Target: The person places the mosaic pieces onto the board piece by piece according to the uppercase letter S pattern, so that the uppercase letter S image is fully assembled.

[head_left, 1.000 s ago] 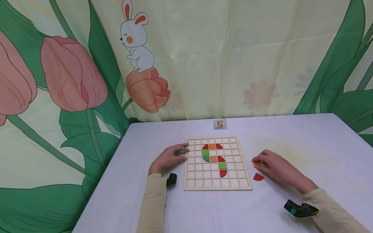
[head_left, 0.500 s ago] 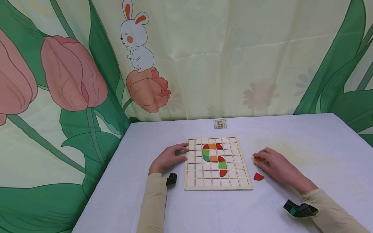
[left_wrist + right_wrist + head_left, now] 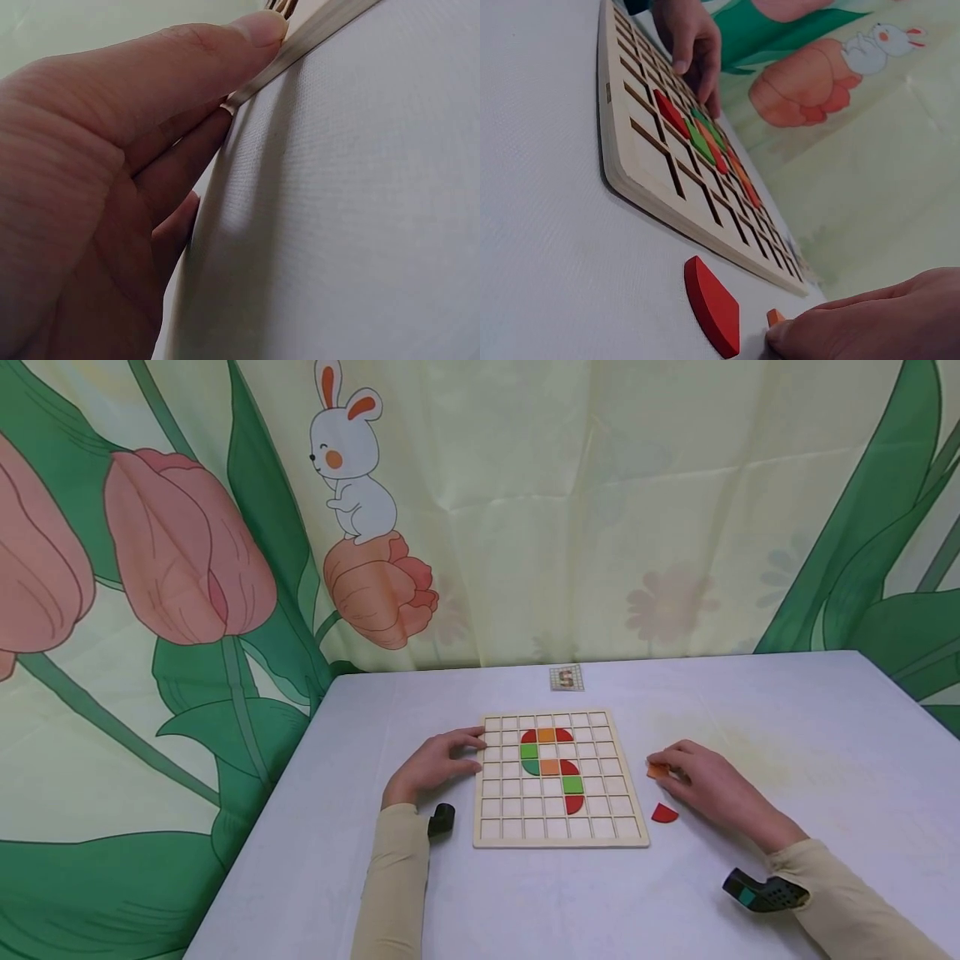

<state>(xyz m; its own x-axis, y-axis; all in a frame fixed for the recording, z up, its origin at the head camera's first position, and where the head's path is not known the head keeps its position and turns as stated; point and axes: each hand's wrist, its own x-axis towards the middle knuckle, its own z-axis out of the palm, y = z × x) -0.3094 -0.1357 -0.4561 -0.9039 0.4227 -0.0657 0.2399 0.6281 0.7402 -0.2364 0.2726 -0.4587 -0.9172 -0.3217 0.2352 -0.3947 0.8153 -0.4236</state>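
Note:
My right hand [image 3: 712, 785] pinches a small orange block [image 3: 656, 772] just right of the wooden grid board [image 3: 561, 843]. In the right wrist view only a corner of that orange block [image 3: 775, 317] shows past the fingertip. A red quarter-round block [image 3: 664, 813] lies on the table below my right fingers. At the board's left edge rests my left hand [image 3: 431, 767], its thumb and fingertips touching the wood, as the left wrist view also shows. Red, orange and green blocks, such as a bright green one [image 3: 572, 785], sit in the grid's cells and form an S-like shape.
Behind the board, near the table's far edge, lies a small card [image 3: 566, 677] with a gridded pattern. White cloth covers the table [image 3: 555, 902]. A printed curtain [image 3: 510, 527] with tulips and a rabbit hangs behind it.
My right hand has shifted slightly upward on the table with the orange block, which now sits a little nearer the board. The left hand and the board stay in place.

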